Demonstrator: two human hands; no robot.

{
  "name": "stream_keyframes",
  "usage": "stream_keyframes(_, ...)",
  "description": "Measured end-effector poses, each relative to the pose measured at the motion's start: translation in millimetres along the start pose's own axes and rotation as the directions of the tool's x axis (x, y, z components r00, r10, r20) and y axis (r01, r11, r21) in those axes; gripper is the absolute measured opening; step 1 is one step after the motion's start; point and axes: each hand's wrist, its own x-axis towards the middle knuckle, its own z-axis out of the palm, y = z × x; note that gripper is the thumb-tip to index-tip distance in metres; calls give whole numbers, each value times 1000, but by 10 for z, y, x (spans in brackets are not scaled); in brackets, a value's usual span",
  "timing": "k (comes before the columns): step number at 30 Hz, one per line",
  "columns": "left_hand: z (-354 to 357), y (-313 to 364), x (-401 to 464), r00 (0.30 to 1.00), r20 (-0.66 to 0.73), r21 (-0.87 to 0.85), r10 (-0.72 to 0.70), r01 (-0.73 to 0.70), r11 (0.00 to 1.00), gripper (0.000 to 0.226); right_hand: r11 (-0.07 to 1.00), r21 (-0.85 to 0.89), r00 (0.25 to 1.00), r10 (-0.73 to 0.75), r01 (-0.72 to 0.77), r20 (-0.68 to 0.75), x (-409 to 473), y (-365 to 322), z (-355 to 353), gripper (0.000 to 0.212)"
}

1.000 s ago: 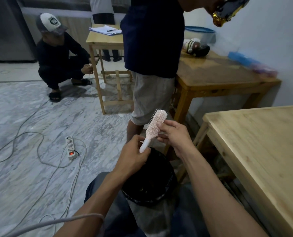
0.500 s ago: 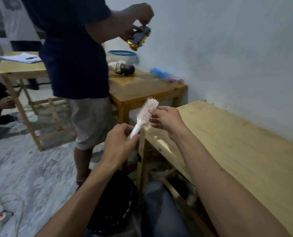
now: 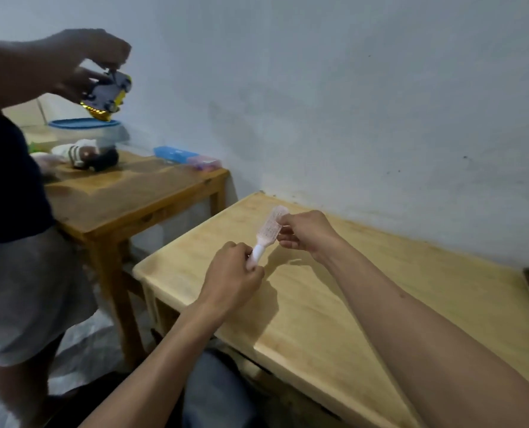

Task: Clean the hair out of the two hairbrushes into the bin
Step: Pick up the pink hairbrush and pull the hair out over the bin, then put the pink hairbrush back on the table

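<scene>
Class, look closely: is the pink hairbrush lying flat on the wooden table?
No: the pink hairbrush is held above the table, left hand gripping its handle, right hand at its head.

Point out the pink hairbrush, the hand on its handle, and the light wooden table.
pink hairbrush [image 3: 271, 225], head view, on the bristle head
left hand [image 3: 233, 274], head view, back of the hand
light wooden table [image 3: 334, 307], head view, bare top
</scene>
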Motion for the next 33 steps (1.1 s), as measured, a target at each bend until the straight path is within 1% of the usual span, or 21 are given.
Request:
stream_keyframes(4, 299, 151, 350, 993, 88, 12, 76, -77, 997, 20, 999, 3, 994, 40, -40, -97, 348, 50, -329, 18)
stream_keyframes(7, 520, 237, 633, 985, 135, 47, 104, -111, 993, 20, 997, -54, 983, 49, -59, -174, 636, 115, -510, 23)
stream_keyframes(9, 656, 291, 810, 980, 161, 60, 119, -130, 990, 16, 993, -94, 977, 58, -78, -203, 816, 143, -606, 23)
stream_keyframes(11, 780, 327, 966, 975, 181, 69, 129, -143, 987, 15, 992, -97, 971, 59, -83, -231, 992, 159, -683, 22)
stream_keyframes(15, 967, 356, 1227, 965, 212, 82, 154, -175, 981, 24, 986, -147, 957, 33, -78, -288, 1304, 213, -811, 18)
stream_keyframes(23, 1122, 354, 1459, 961, 200, 107, 190, -215, 971, 28, 977, -183, 944, 41, -106, -327, 1546, 244, -899, 19)
stream_keyframes(29, 1139, 347, 1456, 966, 180, 73, 188, -204, 976, 29, 974, -204, 949, 26, -94, -315, 1505, 251, -918, 23)
stream_keyframes(33, 1087, 388, 1415, 964, 210, 75, 165, -184, 980, 45, 969, -226, 946, 18, -96, -324, 1376, 189, -978, 30)
